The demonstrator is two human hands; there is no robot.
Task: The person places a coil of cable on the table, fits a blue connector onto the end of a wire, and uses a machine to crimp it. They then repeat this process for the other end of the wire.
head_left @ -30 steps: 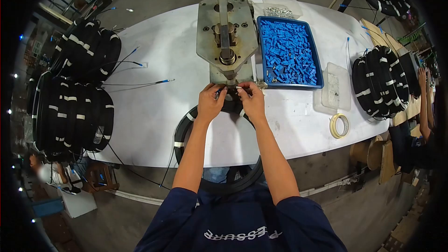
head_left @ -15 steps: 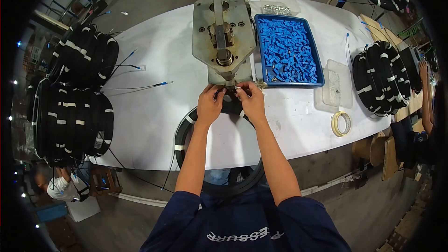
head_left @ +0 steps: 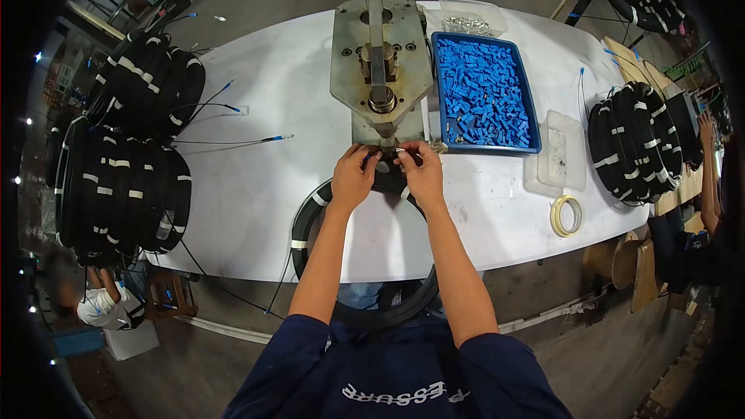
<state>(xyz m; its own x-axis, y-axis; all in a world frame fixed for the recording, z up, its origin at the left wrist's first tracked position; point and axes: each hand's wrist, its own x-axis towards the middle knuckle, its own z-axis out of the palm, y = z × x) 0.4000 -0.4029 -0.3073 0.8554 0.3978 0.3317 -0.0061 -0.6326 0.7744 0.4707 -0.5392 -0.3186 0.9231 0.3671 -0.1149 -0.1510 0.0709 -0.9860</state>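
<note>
While left hand point(head_left: 353, 178) and right hand point(head_left: 424, 178) pinch small parts point(head_left: 400, 150) | beneath press point(head_left: 380, 70) | shirt point(head_left: 403, 365) — "ESSURE" legible

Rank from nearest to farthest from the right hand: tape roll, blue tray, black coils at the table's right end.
1. Blue tray, ahead and right.
2. Tape roll, right, near the table's front edge.
3. Black coils, farther right.
</note>
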